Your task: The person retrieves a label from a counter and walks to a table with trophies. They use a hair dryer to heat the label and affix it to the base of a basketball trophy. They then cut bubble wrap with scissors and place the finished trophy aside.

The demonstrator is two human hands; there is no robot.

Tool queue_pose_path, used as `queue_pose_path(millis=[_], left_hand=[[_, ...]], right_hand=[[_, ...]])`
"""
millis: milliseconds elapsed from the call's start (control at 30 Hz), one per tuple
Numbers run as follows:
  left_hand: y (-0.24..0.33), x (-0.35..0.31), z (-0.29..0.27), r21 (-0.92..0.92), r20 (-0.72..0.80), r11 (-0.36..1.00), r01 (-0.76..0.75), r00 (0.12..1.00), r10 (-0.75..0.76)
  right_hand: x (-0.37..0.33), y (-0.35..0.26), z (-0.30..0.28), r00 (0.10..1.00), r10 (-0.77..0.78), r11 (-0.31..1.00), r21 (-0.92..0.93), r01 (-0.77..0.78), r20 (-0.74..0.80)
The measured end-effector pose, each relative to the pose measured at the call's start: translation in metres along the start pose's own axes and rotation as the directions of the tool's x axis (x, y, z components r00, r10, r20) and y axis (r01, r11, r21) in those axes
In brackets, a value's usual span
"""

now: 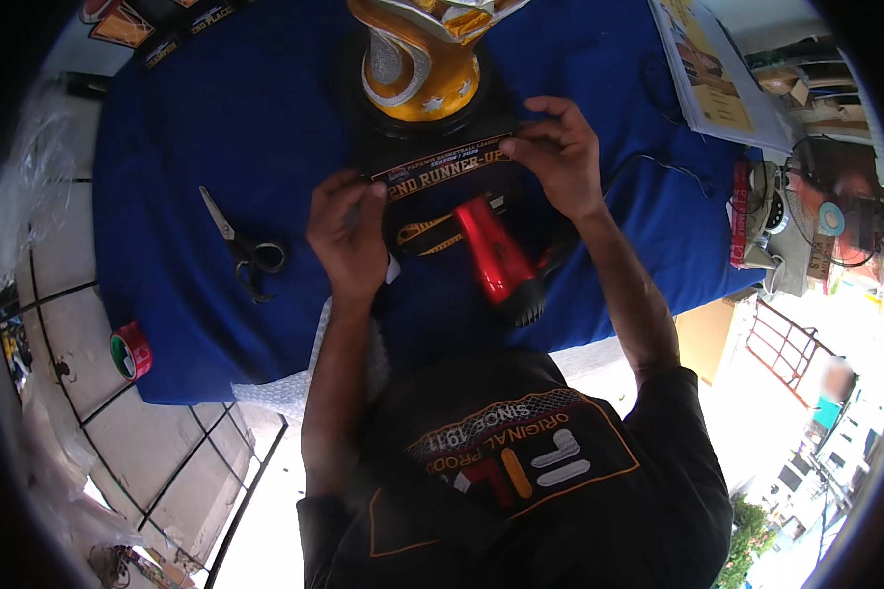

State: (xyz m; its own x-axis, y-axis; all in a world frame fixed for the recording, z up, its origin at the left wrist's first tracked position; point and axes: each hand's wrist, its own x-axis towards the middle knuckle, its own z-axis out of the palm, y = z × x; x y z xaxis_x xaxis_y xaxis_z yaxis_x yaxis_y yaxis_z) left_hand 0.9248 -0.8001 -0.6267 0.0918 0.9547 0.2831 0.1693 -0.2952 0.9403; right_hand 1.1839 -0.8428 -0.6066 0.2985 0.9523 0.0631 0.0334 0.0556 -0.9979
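Observation:
A gold and silver trophy [424,83] with star shapes stands upright on a black base [363,133] at the far middle of the table. Across the front of that base runs a black nameplate strip [449,169] with gold lettering. My left hand [349,231] pinches its left end, while the thumb and fingers of my right hand [563,157] close on the right end. Whether the strip is stuck to the base I cannot tell. Just nearer to me lies a red hair dryer [496,250], beside a yellow and black cutter knife [427,234].
Black-handled scissors [250,257] lie on the blue tablecloth [187,334] at left. A red tape roll [130,350] sits at the left edge, and bubble wrap [275,391] hangs by the near edge. Papers [722,79] and a thin black cable [673,165] are at right.

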Motion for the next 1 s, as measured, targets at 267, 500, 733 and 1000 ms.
queue_pose_path(millis=[267, 500, 733, 1000], left_hand=[[0.0053, -0.0012, 0.0001, -0.033, -0.01, 0.999, 0.033, 0.999, -0.033], [0.0056, 0.0005, 0.0015, 0.041, -0.039, 0.999, 0.011, 0.999, -0.01], [0.0092, 0.001, 0.0018, 0.052, -0.037, 0.998, 0.026, 0.999, -0.024], [0.0088, 0.0023, 0.0025, 0.17, -0.075, 0.985, 0.044, 0.997, -0.032]], right_hand=[[-0.0003, -0.0038, 0.0012, 1.0, 0.005, 0.999, 0.039, -0.006, 0.004], [0.0006, -0.0017, 0.0018, 1.0, 0.02, 1.0, -0.013, -0.021, -0.023], [0.0012, -0.0031, 0.0024, 1.0, -0.002, 0.998, -0.065, 0.001, -0.026], [0.0027, -0.008, -0.0001, 0.986, 0.095, 0.955, -0.268, -0.128, -0.135]])
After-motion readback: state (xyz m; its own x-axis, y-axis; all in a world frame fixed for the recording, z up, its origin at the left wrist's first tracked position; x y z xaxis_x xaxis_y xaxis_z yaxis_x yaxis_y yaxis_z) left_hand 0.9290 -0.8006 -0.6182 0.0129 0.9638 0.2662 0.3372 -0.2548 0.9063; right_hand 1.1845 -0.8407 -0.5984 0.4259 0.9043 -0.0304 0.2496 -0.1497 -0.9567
